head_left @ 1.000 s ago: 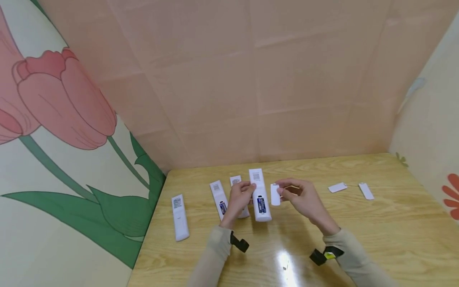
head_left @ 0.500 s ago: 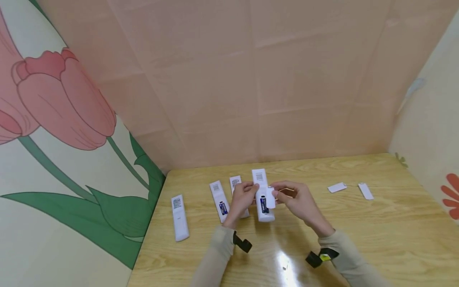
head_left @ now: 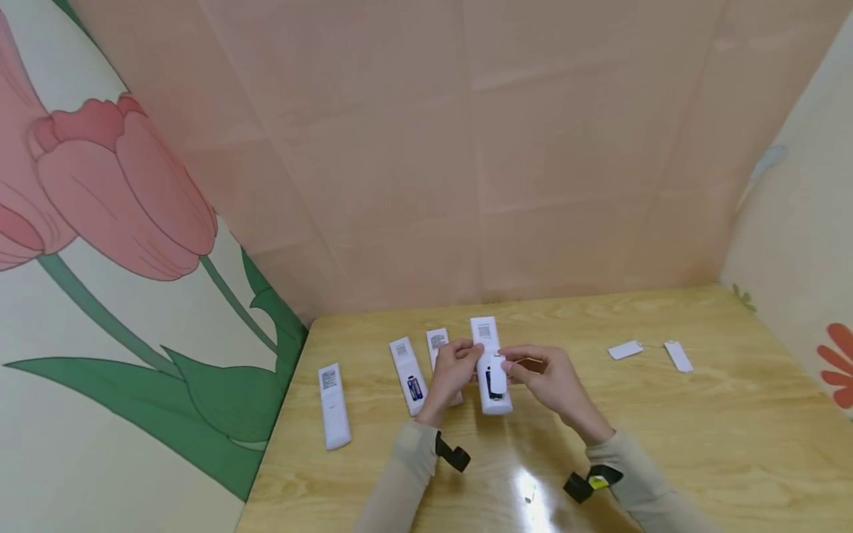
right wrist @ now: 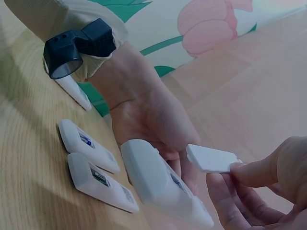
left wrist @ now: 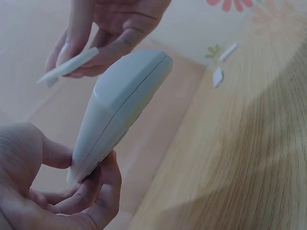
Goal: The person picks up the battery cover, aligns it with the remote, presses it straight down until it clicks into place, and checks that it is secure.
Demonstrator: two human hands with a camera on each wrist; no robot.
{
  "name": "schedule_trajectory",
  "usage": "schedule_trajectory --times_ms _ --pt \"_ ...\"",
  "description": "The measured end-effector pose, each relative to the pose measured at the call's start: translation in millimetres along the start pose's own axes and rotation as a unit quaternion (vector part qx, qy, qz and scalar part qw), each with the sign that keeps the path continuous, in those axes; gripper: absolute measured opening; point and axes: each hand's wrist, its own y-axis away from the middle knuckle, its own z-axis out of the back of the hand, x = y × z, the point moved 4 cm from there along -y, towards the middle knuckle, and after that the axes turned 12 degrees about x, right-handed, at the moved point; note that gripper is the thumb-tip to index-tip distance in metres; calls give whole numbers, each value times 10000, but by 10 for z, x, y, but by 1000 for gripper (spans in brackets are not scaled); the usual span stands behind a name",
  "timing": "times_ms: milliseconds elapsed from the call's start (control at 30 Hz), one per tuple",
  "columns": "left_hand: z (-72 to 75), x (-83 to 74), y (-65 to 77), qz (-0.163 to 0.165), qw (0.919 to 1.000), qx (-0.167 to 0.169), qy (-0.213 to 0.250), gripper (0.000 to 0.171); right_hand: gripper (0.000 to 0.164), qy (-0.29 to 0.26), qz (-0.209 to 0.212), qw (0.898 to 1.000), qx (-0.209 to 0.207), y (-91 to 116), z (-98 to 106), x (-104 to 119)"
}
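My left hand (head_left: 456, 368) grips a white remote control (head_left: 485, 337) by its side, back face up, with the thumb along one edge. Blue batteries (right wrist: 175, 180) show in its uncovered compartment. Between thumb and fingers, my right hand (head_left: 548, 376) pinches a white battery cover (head_left: 498, 375). In the head view the cover overlaps part of the compartment; both wrist views show the cover (right wrist: 211, 159) apart from the remote (left wrist: 125, 91), a little above it.
On the wooden table (head_left: 666, 444), two remotes (head_left: 408, 374) (head_left: 437, 338) lie beside the left hand, batteries exposed. A further remote (head_left: 334, 407) with its back closed lies at far left. Two loose battery covers (head_left: 625, 349) (head_left: 679, 357) lie on the right. A pink backdrop (head_left: 466, 185) stands behind.
My right hand has moved left, bringing the battery cover from beside the remote to over its compartment. The held remote has shifted slightly to the right.
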Motion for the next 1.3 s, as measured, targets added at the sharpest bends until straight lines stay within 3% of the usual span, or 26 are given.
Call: schedule_trajectory --times_ms 133,500,833,1300 --pt "-14 39 10 -9 10000 2 12 42 25 2 -122 9999 -42 26 -19 -56" --pt "6 -51 -14 -51 9999 9 -94 44 23 -54 -142 9999 -5 -24 -47 -69" --pt "-22 32 2 -70 10000 18 -32 44 22 -9 -122 9999 67 -12 -74 -148" --pt "-26 -20 -1 10 9999 -92 87 45 20 487 3 9988 -59 -48 -77 -159"
